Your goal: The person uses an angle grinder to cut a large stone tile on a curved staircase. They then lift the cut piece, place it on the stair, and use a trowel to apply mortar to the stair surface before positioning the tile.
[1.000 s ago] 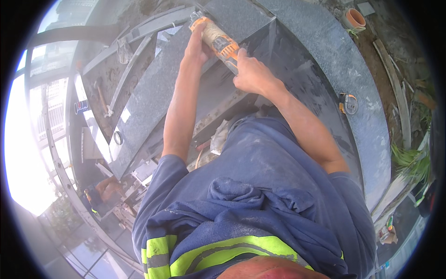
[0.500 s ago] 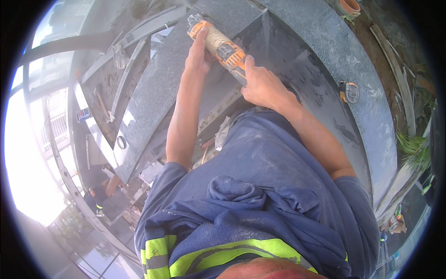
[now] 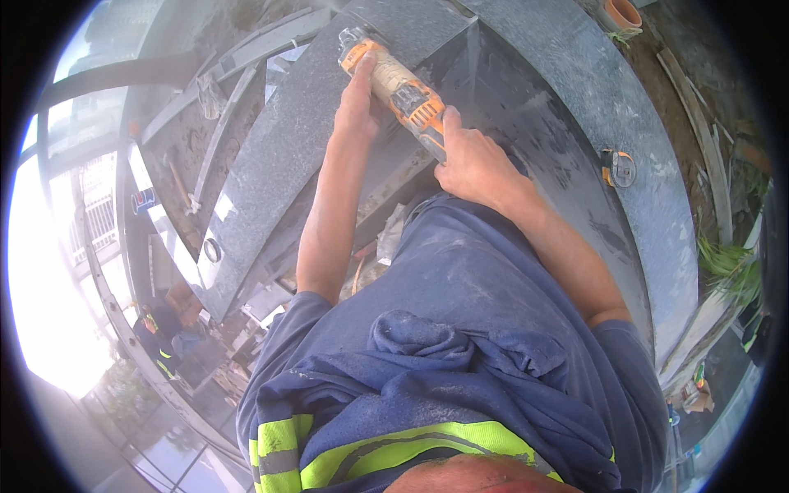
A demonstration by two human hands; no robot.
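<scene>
One tan-wrapped, orange-and-black cylindrical power tool, over grey stone slab; long axis slanting forward-left from my right grip, curled round its rear; left grip clasping it nearer the head.

You are on an outdoor construction site: dusty grey stone slabs border bare earth, a rough timber plank lies on it, a tape measure rests on the stone, and an angle grinder is before you. The blurred figure at lower left is probably a co-worker.
</scene>
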